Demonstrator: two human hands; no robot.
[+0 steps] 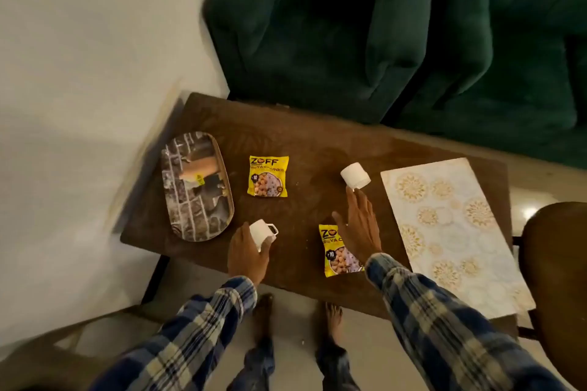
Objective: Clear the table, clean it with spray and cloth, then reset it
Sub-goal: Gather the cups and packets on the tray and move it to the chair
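left hand (246, 249) grips white cup (262, 232) near table (317, 143) edge; right hand (360, 225) splayed, fingertips touching second cup (355, 175); patterned mat (451, 232) far right.

green sofa (397, 32), white wall (79, 41), pale floor (295, 298)

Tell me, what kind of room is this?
Most likely a home living room: a green sofa stands behind a low wooden table that holds white cups, snack packets and a tray.
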